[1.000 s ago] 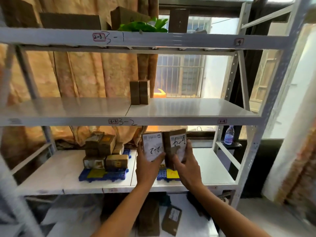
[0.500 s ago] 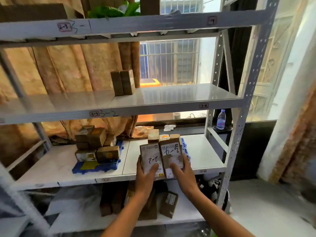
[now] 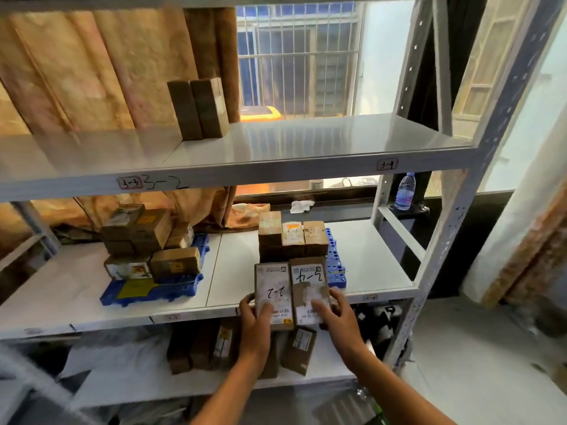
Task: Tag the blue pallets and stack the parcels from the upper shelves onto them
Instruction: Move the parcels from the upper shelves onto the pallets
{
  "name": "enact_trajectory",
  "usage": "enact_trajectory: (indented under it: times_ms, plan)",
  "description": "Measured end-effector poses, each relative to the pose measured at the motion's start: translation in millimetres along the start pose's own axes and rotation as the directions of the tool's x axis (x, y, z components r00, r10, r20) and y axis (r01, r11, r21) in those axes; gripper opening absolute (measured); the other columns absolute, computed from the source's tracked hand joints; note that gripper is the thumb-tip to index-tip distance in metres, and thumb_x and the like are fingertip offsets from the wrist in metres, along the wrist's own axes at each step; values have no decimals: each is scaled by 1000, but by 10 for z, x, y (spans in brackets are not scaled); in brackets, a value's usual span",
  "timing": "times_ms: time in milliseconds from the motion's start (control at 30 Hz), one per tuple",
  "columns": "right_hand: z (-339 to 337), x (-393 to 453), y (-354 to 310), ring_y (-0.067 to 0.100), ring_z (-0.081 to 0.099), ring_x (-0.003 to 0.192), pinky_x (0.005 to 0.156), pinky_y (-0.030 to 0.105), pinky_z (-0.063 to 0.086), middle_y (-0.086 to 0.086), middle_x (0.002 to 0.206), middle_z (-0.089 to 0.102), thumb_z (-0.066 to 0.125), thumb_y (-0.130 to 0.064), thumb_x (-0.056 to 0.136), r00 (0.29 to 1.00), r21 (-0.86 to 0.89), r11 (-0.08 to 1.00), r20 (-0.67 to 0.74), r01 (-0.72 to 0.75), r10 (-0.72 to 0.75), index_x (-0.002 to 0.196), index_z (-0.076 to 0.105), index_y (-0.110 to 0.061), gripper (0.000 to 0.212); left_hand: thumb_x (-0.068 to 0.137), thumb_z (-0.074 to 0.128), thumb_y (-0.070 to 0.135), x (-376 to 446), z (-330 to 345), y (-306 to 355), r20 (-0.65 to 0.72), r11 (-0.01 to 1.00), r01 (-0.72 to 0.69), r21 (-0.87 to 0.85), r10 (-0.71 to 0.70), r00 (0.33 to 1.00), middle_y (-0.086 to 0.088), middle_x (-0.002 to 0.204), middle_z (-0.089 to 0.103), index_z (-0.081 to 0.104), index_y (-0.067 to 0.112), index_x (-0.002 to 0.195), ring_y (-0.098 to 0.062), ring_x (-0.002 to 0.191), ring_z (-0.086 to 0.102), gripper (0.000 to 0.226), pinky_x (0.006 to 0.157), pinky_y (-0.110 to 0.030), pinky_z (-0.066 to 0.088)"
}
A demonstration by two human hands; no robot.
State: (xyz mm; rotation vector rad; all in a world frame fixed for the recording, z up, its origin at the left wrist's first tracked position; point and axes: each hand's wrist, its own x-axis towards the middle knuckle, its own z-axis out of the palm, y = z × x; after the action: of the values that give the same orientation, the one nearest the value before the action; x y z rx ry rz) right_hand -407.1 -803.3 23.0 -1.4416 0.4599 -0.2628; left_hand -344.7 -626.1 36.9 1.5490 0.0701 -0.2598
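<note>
Two parcels arrive at the right-hand blue pallet [image 3: 336, 265].
The left hand [image 3: 256, 314] grips the parcel marked "2-2" [image 3: 274, 294]; the right hand [image 3: 333, 311] holds its neighbour [image 3: 310, 286], fingers curled round. Held side by side, either could slip and topple the stacked boxes [image 3: 293, 237]. Shelf tags read "3-2".

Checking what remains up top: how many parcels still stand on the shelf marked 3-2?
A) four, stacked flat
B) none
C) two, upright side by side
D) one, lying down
C: two brown parcels stand upright, touching side by side, near the middle of the shelf marked 3-2.
</note>
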Motion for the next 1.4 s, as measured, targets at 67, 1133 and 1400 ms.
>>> enact_trajectory:
  times_ms: [67,1133,1400]
  plan:
    - [26,229,83,23,78,97,75,33,64,10,117,75,80,-42,87,999,18,999,-2,-49,49,136,54,-27,57,92,61,49,261,12,-92,18,999,29,-20,-28,999,4,117,65,38,39,134,-14,97,70,49,62,-16,54]
    - [25,3045,-654,25,65,110,87,39,53,4,116,70,59,-58,92,877,-539,837,-444,-98,-184,121,69,-18,50,82,66,58,1955,855,246,92,993,48,-106,-38,995,8,116,67,48,35,129,-3,93,72,56,70,-21,59]
    - [465,3047,-1106,26,78,86,81,51,65,8,94,79,78,-52,80,999,-279,960,-21,25,-33,109,73,-16,47,95,53,57,2506,1241,913,-67,962,-135,240,155,986,3,129,49,54,21,136,-13,103,55,55,72,-13,45]
